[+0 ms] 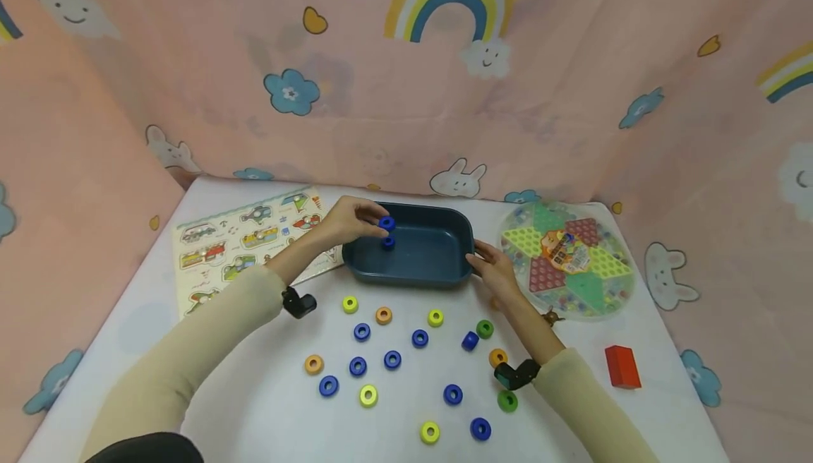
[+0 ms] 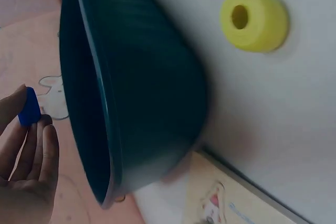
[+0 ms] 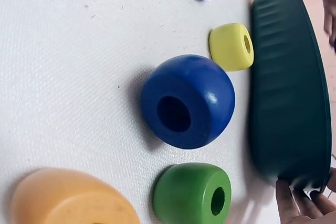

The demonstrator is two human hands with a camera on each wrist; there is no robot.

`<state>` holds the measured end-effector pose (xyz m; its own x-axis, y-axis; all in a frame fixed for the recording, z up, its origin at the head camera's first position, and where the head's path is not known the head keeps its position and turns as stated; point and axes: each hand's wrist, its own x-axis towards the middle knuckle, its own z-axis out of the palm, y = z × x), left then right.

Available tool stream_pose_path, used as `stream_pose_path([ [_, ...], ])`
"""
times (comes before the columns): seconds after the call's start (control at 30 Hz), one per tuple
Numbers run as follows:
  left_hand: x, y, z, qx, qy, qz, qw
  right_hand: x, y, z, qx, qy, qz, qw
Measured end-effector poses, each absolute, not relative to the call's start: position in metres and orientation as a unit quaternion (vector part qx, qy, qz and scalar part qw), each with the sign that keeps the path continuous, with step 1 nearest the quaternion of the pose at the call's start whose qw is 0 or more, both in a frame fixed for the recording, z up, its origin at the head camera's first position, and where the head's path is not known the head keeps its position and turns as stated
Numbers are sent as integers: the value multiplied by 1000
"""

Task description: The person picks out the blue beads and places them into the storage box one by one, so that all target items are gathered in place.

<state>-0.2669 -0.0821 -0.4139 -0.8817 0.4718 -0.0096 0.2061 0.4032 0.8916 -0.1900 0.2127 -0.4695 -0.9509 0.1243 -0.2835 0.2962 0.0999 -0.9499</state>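
My left hand [image 1: 353, 219] pinches a blue bead [image 1: 387, 223] between thumb and fingertips above the left part of a dark teal tray [image 1: 413, 281]. The left wrist view shows the same blue bead [image 2: 30, 107] held beside the tray rim [image 2: 97, 77]. Below it in the head view, another blue bead [image 1: 388, 243] lies inside the tray. At the tray's right end, my right hand [image 1: 498, 272] grips the rim. Its fingers [image 3: 286, 203] lie against the outer wall in the right wrist view.
Blue, yellow, orange and green beads, such as a blue bead [image 1: 420, 338] and a green bead [image 1: 507, 401], lie scattered before the tray. A picture board [image 1: 216, 233] lies left, a round game board [image 1: 597, 293] right. A red block [image 1: 623, 367] sits near the right edge.
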Motion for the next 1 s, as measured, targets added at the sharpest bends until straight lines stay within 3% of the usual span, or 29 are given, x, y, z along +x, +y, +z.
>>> stream_pose_path([
  [0.37,-288,-41,-430,218,851,453,148,-190,213,-469,149,740,-652,74],
  [0.77,-278,-64,-426,209,832,494,144,-189,211,-467,145,743,-649,75],
  [1.0,-252,-89,-416,246,788,540,166,-189,211,-468,147,743,-648,74],
])
